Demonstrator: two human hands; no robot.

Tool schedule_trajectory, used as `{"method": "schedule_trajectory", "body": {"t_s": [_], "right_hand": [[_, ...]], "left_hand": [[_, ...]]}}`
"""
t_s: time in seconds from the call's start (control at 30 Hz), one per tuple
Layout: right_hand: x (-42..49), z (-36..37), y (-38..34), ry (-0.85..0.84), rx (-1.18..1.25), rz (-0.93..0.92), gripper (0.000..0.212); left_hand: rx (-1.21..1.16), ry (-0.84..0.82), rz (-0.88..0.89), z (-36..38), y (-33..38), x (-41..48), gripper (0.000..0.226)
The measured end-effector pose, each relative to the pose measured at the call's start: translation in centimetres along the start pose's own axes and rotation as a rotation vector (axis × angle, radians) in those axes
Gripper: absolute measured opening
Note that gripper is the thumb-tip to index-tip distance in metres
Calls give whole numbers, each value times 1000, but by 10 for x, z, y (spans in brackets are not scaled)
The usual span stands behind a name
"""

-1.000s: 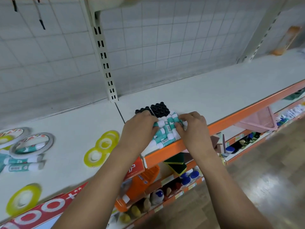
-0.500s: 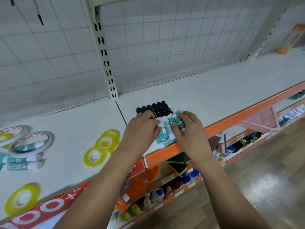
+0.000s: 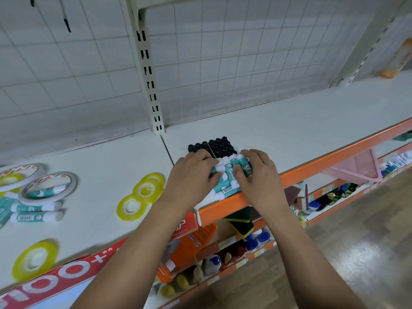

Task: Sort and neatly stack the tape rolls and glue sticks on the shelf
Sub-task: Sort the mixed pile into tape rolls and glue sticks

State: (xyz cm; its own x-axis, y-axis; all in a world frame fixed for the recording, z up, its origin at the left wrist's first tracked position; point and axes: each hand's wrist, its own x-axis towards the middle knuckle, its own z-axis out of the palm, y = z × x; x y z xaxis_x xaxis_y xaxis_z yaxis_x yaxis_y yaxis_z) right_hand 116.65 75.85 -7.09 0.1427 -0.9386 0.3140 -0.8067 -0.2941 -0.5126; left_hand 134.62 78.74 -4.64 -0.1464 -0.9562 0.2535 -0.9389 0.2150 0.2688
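Teal-and-white glue sticks (image 3: 227, 178) lie in a tight bundle at the front edge of the white shelf (image 3: 289, 134), just past the orange shelf lip (image 3: 312, 168). Their labels carry barcodes and a small round symbol, but the printing is too small to read. The left hand (image 3: 191, 177) presses against the bundle from 9 o'clock and the right hand (image 3: 258, 175) from 3 o'clock, both sets of fingers curled over the sticks so the pile is squeezed between them. Touching the bundle at 12 o'clock sit two black blocks of round caps (image 3: 214, 147), side by side.

Far off at 9 o'clock, two more glue sticks (image 3: 35, 211) lie parallel on the shelf, with another inside a white tape ring (image 3: 48, 186) whose side shows coloured lettering I cannot make out. A second such ring (image 3: 17, 175) sits just beyond. Three yellow tape rolls (image 3: 142, 192) overlap between those and the hands, and a single yellow tape roll (image 3: 34, 259) lies near the front at 8 o'clock. A red sign (image 3: 66, 273) on the shelf front shows large white "00" and "+**".
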Motion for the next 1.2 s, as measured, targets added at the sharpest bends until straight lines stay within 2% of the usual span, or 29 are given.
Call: {"method": "schedule_trajectory", "body": {"t_s": [0.1,0.2,0.4,0.53,0.63,0.7,0.87,1.03,1.2], "right_hand": [[0,-1,-3,-2,-23,7,48],[-1,-4,-11,65,-25,-30,43],[1,0,-66,135,112,-239,26],[-5,20,-118,-47,214,-368,17],[-12,41,-144,-260,148,-414,20],[-17,51,-151,-328,91,-417,21],[-23,55,-155,-370,48,-360,23],[-27,58,-174,-324,84,-386,22],[-38,71,-219,-397,121,-462,24]], "left_hand": [[8,2,-4,-2,0,-1,42],[19,26,-10,-8,-2,-5,40],[136,94,-57,-37,-28,-34,33],[193,125,-212,-67,-71,-78,28],[194,93,-294,-83,-97,-108,30],[193,63,-295,-87,-105,-120,31],[180,21,-271,-83,-111,-129,36],[186,39,-258,-93,-115,-134,36],[237,71,-384,-117,-141,-176,32]]}}
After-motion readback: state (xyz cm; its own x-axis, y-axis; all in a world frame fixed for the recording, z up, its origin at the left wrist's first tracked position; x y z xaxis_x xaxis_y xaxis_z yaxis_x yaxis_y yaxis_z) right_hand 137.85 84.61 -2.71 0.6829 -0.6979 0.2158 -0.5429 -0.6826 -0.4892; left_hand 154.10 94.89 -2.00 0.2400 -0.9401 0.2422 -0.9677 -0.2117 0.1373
